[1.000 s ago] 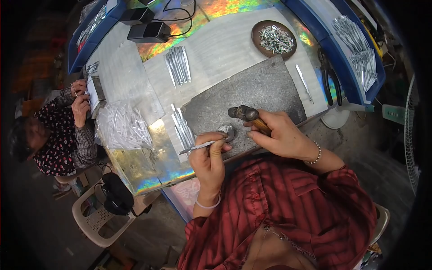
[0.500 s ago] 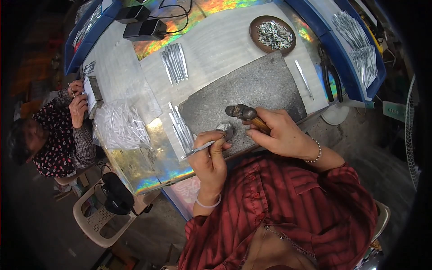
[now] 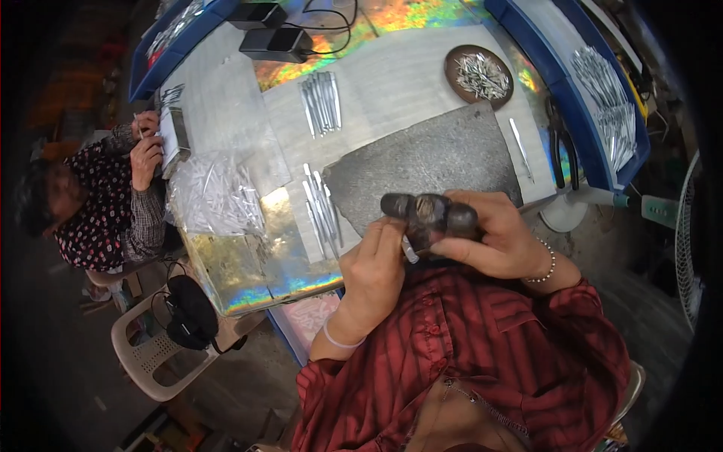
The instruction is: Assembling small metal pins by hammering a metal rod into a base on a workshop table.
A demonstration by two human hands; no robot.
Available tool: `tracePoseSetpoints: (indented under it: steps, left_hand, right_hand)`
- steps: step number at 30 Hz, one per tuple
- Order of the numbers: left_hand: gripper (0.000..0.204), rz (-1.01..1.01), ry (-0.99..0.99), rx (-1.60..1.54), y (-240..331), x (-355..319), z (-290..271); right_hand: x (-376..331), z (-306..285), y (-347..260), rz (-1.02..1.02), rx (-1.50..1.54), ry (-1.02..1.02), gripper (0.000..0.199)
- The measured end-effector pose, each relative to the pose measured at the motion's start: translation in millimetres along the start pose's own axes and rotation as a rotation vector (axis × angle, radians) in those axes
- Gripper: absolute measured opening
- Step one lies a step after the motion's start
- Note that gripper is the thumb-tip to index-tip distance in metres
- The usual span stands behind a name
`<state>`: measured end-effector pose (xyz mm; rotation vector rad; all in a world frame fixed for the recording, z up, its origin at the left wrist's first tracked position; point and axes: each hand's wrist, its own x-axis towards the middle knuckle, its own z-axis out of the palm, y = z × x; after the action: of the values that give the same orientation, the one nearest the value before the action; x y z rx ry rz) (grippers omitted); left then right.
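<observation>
Two hands meet near the slab's (image 3: 440, 154) edge — right hand (image 3: 493, 237) gripping a hammer head (image 3: 425, 215), left hand (image 3: 373, 275) pinching a metal piece (image 3: 409, 249); far right, a round dish (image 3: 454, 75) holds metal bits (image 3: 482, 74).

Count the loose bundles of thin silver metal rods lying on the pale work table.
2. One bundle of thin silver metal rods lies mid-table near the black boxes; the second bundle lies beside the grey stone slab, left of it. More may be hidden.
</observation>
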<state>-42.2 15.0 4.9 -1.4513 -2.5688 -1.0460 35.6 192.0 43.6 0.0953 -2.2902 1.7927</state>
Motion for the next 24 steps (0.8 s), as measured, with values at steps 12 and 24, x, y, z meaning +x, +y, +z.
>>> tracePoseSetpoints:
  steps: [12,24]
  left_hand:
    - [0.03,0.018,-0.086,-0.24,-0.9,9.1,-16.4]
    - [0.018,0.055,0.067,-0.214,-15.6,3.4,-0.6]
  right_hand:
    - [25.7,10.3,-33.8,-0.245,-0.341,-0.248,0.023]
    - [8.5,-18.8,-65.9,0.314,0.04,-0.136,0.034]
